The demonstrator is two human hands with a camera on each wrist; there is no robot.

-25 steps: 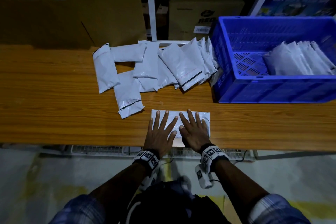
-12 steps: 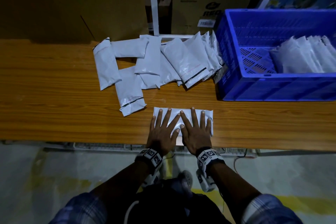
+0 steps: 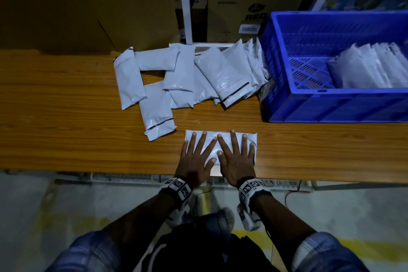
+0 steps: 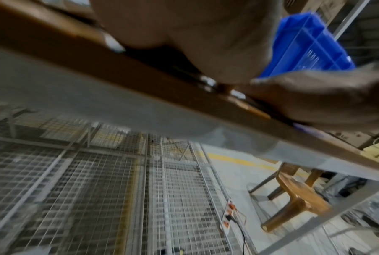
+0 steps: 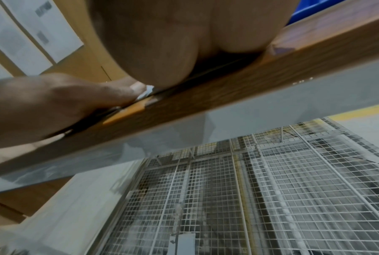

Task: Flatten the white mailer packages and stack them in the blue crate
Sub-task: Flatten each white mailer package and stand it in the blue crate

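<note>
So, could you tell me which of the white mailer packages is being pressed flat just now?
The lone white mailer package at the wooden table's near edge, under the left hand and right hand; the others lie untouched.

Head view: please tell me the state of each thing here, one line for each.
Left hand: fingers spread flat, pressing the mailer.
Right hand: fingers spread flat, pressing the mailer.
Mailer: lying flat at the table's near edge, under both hands.
Pile: loose, overlapping, on the table beside the crate.
Crate: on the table, partly filled.
Stack: inside the crate, leaning in a row.
</note>
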